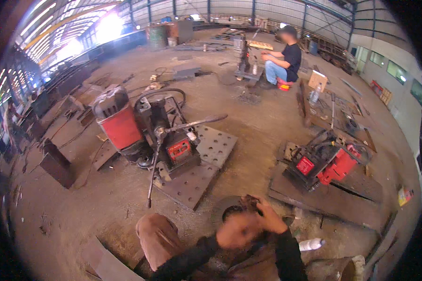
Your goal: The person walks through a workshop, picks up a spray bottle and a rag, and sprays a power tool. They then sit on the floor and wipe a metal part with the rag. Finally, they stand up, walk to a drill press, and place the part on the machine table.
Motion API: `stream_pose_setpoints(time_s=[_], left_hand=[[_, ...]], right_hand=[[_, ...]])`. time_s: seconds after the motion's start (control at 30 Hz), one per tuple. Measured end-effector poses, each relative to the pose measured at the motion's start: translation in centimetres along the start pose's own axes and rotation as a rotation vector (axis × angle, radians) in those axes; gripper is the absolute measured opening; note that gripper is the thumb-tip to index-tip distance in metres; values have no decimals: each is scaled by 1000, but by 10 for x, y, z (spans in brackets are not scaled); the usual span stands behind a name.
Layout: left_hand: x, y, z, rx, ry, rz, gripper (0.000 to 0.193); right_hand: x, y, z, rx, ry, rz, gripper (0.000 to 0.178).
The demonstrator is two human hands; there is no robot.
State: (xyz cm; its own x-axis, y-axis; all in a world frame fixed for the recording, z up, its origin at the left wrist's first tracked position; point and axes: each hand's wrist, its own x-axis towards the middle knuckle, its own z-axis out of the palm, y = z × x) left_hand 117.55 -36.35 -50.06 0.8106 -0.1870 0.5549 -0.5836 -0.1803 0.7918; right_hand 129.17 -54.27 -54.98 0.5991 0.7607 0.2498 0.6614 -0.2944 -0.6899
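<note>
Low in the middle of the view, my left hand and my right hand are close together in front of my body. A small dark, rough object shows at the fingers of my right hand, which are curled around it; its kind is unclear. My left hand is smeared by motion, so its fingers cannot be read. Just beyond the hands lies a dark round ring-like thing, partly hidden by them. Ahead to the left, a red and grey magnetic drill with long feed handles stands on a steel plate with holes.
A second red drill machine rests on plates at right. A white bottle lies by my right forearm, near a pipe-like piece. Farther off, a seated person works at another machine. Steel blocks stand left.
</note>
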Motion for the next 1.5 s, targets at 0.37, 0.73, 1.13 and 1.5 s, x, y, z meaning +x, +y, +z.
stream_pose_setpoints(time_s=[0.37, 0.73, 1.13, 1.5], left_hand=[[-155, -363, 31, 506, 819, -715, 33], [-225, -381, 38, 61, 712, -1234, 44], [-246, -496, 0, -377, 466, -923, 47], [-63, -346, -7, -66, 431, -1230, 55]], right_hand=[[50, 116, 197, -519, 362, 825, 48], [34, 129, 241, -558, 418, 662, 62], [57, 115, 243, -198, 91, 245, 52], [-85, 77, 181, -409, 274, 729, 44]])
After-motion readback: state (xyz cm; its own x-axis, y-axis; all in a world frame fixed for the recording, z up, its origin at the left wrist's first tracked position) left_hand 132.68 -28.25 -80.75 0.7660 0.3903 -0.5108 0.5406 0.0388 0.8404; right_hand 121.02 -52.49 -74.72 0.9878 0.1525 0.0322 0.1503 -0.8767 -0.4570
